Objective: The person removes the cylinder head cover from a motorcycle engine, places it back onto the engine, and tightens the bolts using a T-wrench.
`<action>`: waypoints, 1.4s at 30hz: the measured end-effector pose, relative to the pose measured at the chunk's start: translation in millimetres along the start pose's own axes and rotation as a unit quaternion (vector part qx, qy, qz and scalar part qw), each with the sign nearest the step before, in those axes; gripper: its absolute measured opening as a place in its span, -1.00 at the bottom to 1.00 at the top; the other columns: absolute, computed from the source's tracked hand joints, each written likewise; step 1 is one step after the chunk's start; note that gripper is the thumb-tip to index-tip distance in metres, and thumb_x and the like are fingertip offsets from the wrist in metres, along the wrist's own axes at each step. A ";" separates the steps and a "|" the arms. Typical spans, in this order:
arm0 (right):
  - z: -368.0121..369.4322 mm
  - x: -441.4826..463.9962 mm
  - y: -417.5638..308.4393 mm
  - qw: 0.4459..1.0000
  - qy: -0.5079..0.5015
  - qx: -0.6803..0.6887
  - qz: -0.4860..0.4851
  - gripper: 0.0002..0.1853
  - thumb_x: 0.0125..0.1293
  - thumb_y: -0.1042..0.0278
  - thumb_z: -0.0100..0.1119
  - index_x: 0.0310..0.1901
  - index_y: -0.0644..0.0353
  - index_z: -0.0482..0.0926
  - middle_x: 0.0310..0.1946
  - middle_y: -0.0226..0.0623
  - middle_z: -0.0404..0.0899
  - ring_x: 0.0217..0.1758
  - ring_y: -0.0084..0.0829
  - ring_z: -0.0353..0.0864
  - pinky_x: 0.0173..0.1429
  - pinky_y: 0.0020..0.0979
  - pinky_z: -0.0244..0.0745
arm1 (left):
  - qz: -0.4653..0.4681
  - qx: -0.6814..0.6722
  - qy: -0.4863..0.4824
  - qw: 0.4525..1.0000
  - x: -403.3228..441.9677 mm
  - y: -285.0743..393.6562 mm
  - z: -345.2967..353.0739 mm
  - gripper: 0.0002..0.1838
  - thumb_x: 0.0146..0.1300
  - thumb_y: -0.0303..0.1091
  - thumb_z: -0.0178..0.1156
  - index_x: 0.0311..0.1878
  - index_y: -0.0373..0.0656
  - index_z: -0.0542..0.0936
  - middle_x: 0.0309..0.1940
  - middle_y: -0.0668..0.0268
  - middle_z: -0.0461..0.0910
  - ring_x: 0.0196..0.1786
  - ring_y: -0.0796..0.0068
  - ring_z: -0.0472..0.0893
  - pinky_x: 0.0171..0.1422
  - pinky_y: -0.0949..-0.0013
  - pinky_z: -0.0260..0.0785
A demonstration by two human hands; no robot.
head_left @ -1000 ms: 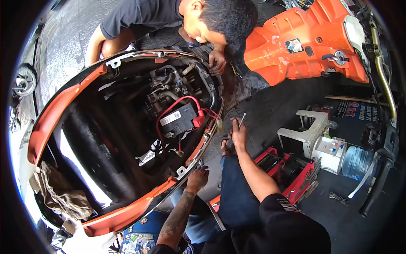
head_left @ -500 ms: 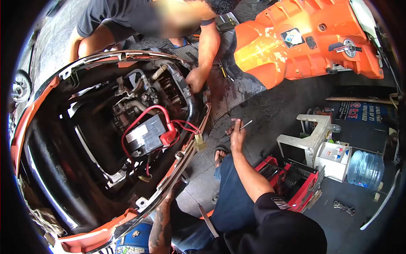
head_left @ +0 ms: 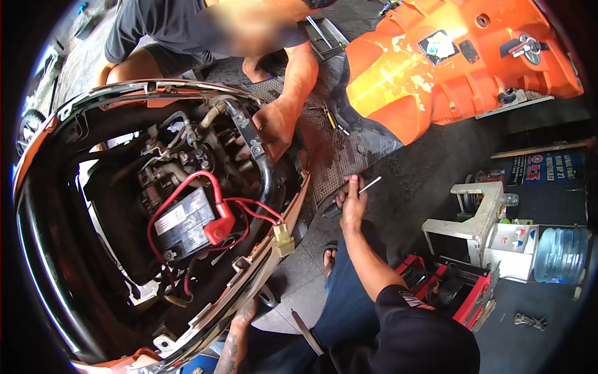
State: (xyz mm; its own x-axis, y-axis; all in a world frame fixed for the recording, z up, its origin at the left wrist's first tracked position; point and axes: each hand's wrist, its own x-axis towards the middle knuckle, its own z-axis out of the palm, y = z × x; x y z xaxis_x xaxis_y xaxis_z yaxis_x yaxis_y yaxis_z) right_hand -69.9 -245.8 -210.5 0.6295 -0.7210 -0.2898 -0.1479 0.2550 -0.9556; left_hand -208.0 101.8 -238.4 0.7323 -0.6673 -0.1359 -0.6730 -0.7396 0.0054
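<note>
My right hand point(head_left: 352, 202) is raised beside the scooter body, its fingers pinched on a cigarette point(head_left: 372, 185), a thin white stick pointing up to the right. Lower down, my left hand point(head_left: 246, 310) is against the lower edge of the scooter body point(head_left: 233, 290); its fingers are mostly hidden there. Inside the opened body sits a grey battery point(head_left: 185, 224) with a red terminal cover point(head_left: 219, 229) and red cables. A pale connector point(head_left: 283, 240) hangs over the rim. Across from me, a co-worker's hand point(head_left: 274, 128) reaches into the engine area point(head_left: 199, 149) by a black frame tube point(head_left: 265, 168).
An orange body panel point(head_left: 398, 81) lies at the upper right. Near it, a yellow-handled screwdriver point(head_left: 330, 118) rests on a dark mat point(head_left: 342, 153). To my right are a red toolbox point(head_left: 445, 290), a white stool point(head_left: 476, 215) and a blue water bottle point(head_left: 560, 255).
The co-worker's hand has moved from the rim deeper into the engine area. My view has shifted slightly; my right hand keeps its grip on the cigarette.
</note>
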 end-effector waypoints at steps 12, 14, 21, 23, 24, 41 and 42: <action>-56.8 34.4 -40.5 0.967 -0.070 -0.037 -0.244 -0.40 0.42 -0.26 -0.27 0.04 0.24 0.24 -0.41 -0.37 0.29 -0.71 -0.65 0.22 -0.65 -0.60 0.24 | -0.438 -0.680 0.093 0.581 47.9 39.1 -74.6 -0.74 0.40 -0.30 0.02 -0.12 -0.33 0.55 -0.41 0.21 0.63 -0.37 0.39 0.58 -0.24 0.36 0.42; -73.3 48.9 -30.3 0.962 -0.068 -0.076 -0.253 -0.42 0.42 -0.24 -0.25 0.04 0.22 0.25 -0.41 -0.38 0.28 -0.70 -0.66 0.21 -0.66 -0.61 0.21 | -0.429 -0.605 0.137 0.657 16.2 39.4 -15.7 -0.75 0.39 -0.35 0.02 -0.06 -0.36 0.50 -0.30 0.15 0.57 -0.35 0.36 0.58 -0.21 0.34 0.43; -149.0 84.4 28.6 0.951 0.010 0.012 -0.309 -0.59 0.48 -0.04 -0.20 -0.13 0.21 0.38 -0.49 -0.44 0.25 -0.68 -0.66 0.22 -0.65 -0.60 0.17 | -0.453 -0.666 0.257 0.535 44.9 58.3 -24.9 -0.68 0.35 -0.29 -0.01 0.06 -0.24 0.27 -0.32 0.14 0.48 -0.50 0.30 0.55 -0.45 0.30 0.47; -164.0 90.5 48.6 0.951 0.039 -0.014 -0.307 -0.61 0.49 0.01 -0.20 -0.18 0.22 0.41 -0.52 -0.46 0.24 -0.70 -0.66 0.21 -0.65 -0.60 0.16 | -0.443 -0.654 0.296 0.537 57.3 64.1 -32.8 -0.68 0.33 -0.30 0.00 0.06 -0.23 0.26 -0.32 0.16 0.46 -0.51 0.33 0.53 -0.46 0.30 0.47; -174.4 100.6 64.3 0.973 0.056 -0.030 -0.220 -0.62 0.50 0.04 -0.20 -0.22 0.22 0.44 -0.56 -0.48 0.23 -0.71 -0.66 0.19 -0.66 -0.59 0.14 | -0.447 -0.652 0.305 0.532 59.0 64.7 -32.8 -0.69 0.32 -0.32 0.01 0.06 -0.21 0.27 -0.31 0.19 0.45 -0.52 0.35 0.52 -0.47 0.30 0.47; -262.1 151.7 296.6 0.793 -0.127 -0.557 -0.212 -0.62 0.32 0.13 0.03 -0.07 0.34 0.48 -0.16 0.17 0.52 -0.07 0.12 0.54 -0.06 -0.01 0.44 | -0.341 -0.095 0.144 0.924 26.2 58.2 -11.5 -0.63 0.09 -0.62 0.11 0.03 -0.27 0.50 -0.16 0.00 0.52 -0.06 -0.02 0.52 -0.05 0.06 0.45; -251.7 169.0 307.6 0.763 -0.139 -0.573 -0.266 -0.65 0.31 0.20 0.05 -0.05 0.33 0.44 -0.12 0.15 0.49 -0.05 0.13 0.51 -0.04 0.00 0.43 | -0.346 -0.073 0.133 0.926 24.2 59.6 -9.6 -0.60 0.03 -0.64 0.12 0.01 -0.26 0.53 -0.13 -0.01 0.52 -0.02 -0.08 0.49 0.03 0.02 0.39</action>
State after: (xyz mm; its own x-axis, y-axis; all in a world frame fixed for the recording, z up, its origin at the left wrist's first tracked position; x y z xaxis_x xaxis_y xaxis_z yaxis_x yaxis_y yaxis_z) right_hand -201.0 -451.3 -566.9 0.9470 -0.3200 0.0264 -0.2833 -0.8714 -0.4004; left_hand -229.4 40.7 -231.8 0.9957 -0.0125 0.0916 -0.0256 -0.9892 0.1442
